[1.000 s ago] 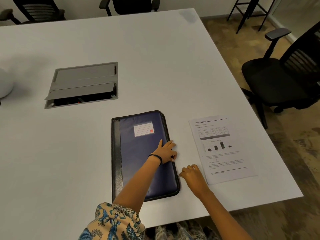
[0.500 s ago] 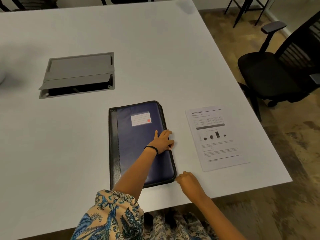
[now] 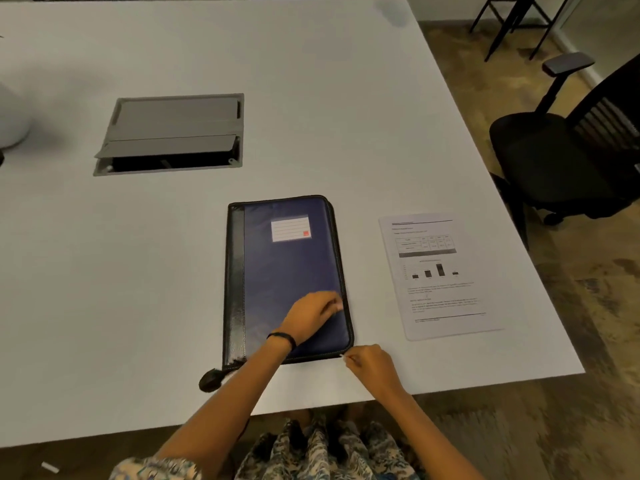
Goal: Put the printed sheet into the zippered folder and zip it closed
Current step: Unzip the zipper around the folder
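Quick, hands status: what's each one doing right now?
Left hand: rests on the zippered folder; blurred, grip cannot be told.
Right hand: pinches at the folder's near right corner, likely the zipper pull.

You are resting your left hand on the blue cover of the zippered folder, near its right edge. Your right hand is pinching at the folder's near right corner. The printed sheet is lying face up on the table, apart to the folder's right.
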The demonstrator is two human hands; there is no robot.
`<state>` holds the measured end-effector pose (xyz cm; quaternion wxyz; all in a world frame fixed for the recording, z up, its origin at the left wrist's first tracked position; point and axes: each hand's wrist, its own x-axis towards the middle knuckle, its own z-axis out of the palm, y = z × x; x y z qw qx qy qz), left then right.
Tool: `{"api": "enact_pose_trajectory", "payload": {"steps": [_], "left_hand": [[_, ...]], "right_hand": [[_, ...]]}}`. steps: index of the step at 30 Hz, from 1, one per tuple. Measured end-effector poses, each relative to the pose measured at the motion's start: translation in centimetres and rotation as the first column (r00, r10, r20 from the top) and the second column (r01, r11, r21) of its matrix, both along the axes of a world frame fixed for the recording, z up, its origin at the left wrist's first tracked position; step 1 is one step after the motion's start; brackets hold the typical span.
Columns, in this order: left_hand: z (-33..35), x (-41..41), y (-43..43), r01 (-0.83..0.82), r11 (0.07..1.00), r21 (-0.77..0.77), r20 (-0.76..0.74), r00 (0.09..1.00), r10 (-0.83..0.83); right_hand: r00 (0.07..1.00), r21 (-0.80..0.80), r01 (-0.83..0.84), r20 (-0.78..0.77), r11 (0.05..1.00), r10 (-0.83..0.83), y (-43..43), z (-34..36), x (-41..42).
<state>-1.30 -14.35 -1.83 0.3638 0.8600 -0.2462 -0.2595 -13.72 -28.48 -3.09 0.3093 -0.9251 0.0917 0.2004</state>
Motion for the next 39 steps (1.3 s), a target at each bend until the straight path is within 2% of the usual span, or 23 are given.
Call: {"api": "enact_pose_trajectory", "payload": {"steps": [2, 4, 6, 8, 11, 14, 18, 23, 26, 30, 34, 39], "left_hand": [[0.2, -1.6, 1.1, 0.030, 0.997, -0.074, -0.224, 0.973, -0.046], [-0.1, -3.1, 1.4, 0.060, 0.998, -0.028, -0.352, 0.934, -0.066], [-0.8, -4.5, 1.4, 0.052, 0.994, 0.094, -0.396, 0.918, -0.010], [-1.5, -5.7, 1.1, -0.031, 0.985, 0.168, -0.414, 0.905, 0.099], [-1.9, -7.0, 0.4, -0.116, 0.967, 0.226, -0.444, 0.872, 0.208], [-2.0, -8.2, 0.1, -0.219, 0.954, 0.204, -0.474, 0.831, 0.292], [-2.1, -9.6, -0.1, -0.393, 0.908, 0.142, -0.449, 0.792, 0.413], [-2.1, -10.7, 0.1, -0.465, 0.881, 0.094, -0.407, 0.789, 0.460], [-2.0, -10.7, 0.1, -0.464, 0.877, 0.122, -0.367, 0.800, 0.474], [-1.6, -10.3, 0.3, -0.405, 0.895, 0.189, -0.284, 0.849, 0.444], [-1.3, -10.3, 0.3, -0.370, 0.899, 0.235, -0.179, 0.892, 0.414], [-0.8, -10.4, 0.2, -0.327, 0.902, 0.282, -0.096, 0.926, 0.365]], "right_hand": [[0.998, 0.104, 0.056, -0.018, 0.993, -0.055, -0.2, -0.1, 0.1], [0.989, 0.256, 0.144, -0.069, 0.956, -0.131, -0.5, -0.2, 0.2], [0.981, 0.305, 0.187, -0.098, 0.934, -0.165, -0.6, -0.5, 0.4], [0.976, 0.311, 0.213, -0.117, 0.926, -0.185, -0.7, -0.8, 0.3], [0.974, 0.311, 0.223, -0.107, 0.924, -0.199, -0.7, -1.1, 0.1], [0.975, 0.321, 0.222, -0.086, 0.921, -0.205, -0.6, -1.2, -0.1], [0.993, 0.317, 0.111, -0.060, 0.942, -0.097, -0.8, -1.3, -0.5], [0.998, 0.314, 0.035, -0.066, 0.949, -0.015, -1.4, -1.4, -0.9], [0.989, 0.303, 0.149, -0.055, 0.941, -0.139, -1.8, -1.6, -0.8], [0.929, 0.332, 0.367, -0.094, 0.869, -0.357, -2.2, -1.8, 0.2], [0.881, 0.382, 0.471, -0.170, 0.795, -0.441, -1.4, -1.3, 1.7], [0.870, 0.333, 0.494, -0.200, 0.803, -0.452, -0.2, -1.2, 3.4]]}}
